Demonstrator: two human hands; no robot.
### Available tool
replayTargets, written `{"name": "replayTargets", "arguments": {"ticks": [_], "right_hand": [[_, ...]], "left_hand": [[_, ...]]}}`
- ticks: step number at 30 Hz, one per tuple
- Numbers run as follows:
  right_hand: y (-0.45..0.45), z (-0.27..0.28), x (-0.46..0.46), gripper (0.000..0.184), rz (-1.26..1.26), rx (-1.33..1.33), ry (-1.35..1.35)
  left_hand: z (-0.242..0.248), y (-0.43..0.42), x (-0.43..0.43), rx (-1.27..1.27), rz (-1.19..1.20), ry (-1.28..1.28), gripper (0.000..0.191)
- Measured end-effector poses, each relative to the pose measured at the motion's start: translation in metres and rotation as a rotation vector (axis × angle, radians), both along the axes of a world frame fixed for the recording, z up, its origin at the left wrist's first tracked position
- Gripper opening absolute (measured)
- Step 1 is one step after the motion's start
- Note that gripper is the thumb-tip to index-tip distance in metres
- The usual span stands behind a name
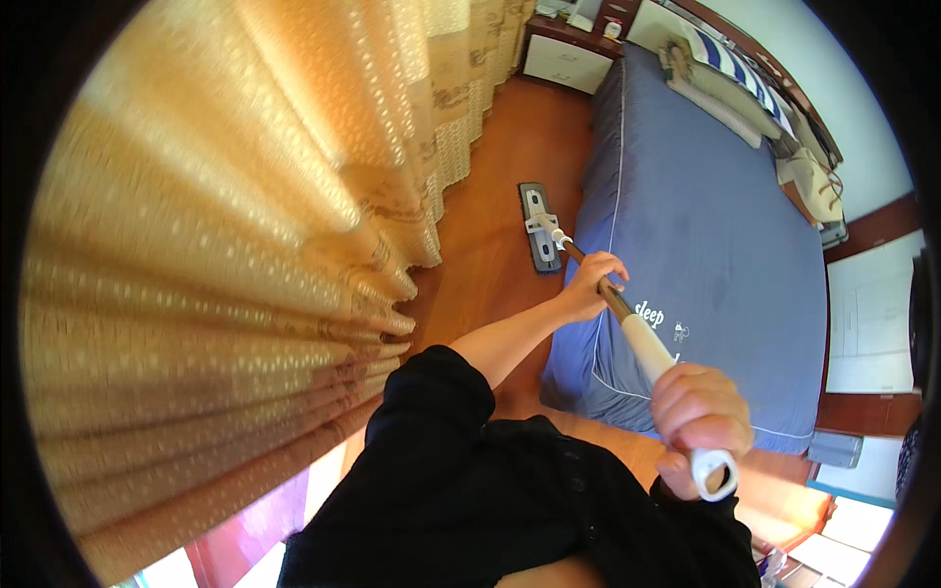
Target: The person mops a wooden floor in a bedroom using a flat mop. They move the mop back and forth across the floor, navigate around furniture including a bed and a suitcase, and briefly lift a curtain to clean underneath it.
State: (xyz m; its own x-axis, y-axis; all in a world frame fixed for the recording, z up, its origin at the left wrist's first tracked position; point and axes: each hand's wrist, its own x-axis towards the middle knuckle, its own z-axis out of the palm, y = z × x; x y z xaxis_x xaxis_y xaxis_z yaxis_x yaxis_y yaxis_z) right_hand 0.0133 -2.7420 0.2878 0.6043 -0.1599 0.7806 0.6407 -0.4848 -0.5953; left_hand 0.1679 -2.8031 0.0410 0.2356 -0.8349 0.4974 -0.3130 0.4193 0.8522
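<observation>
A flat mop runs diagonally across my view. My right hand (702, 415) is wrapped around the white grip (647, 345) near its top, and the looped end (714, 476) sticks out below my fist. Further down, my left hand (592, 287) holds the brown metal pole (575, 252), fingers curled loosely over it. The grey rectangular mop head (542, 228) lies flat on the reddish wood floor (485, 242), between the curtain and the bed. A white swivel joint (551, 226) links it to the pole.
Gold patterned curtains (242, 242) hang along the left, down to the floor. At right stands a bed with a blue cover (706, 220), pillows (728, 81) and a cream bag (812, 184). A nightstand with white drawers (566, 62) stands at the far end of the floor strip.
</observation>
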Motion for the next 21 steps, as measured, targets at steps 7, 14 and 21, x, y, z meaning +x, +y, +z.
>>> {"name": "replayTargets", "arguments": {"ticks": [7, 14, 21], "right_hand": [[-0.073, -0.019, 0.032, 0.018, -0.296, 0.023, -0.091], [-0.164, -0.032, 0.068, 0.018, -0.250, -0.025, -0.122], [-0.258, 0.010, 0.073, 0.025, -0.237, 0.163, -0.143]], "left_hand": [[-0.014, -0.098, 0.033, 0.033, 0.007, 0.015, 0.023], [0.039, -0.164, 0.175, 0.650, 0.018, -1.118, 0.074], [0.143, -0.090, 0.369, 1.043, 0.449, -2.094, 0.057]]}}
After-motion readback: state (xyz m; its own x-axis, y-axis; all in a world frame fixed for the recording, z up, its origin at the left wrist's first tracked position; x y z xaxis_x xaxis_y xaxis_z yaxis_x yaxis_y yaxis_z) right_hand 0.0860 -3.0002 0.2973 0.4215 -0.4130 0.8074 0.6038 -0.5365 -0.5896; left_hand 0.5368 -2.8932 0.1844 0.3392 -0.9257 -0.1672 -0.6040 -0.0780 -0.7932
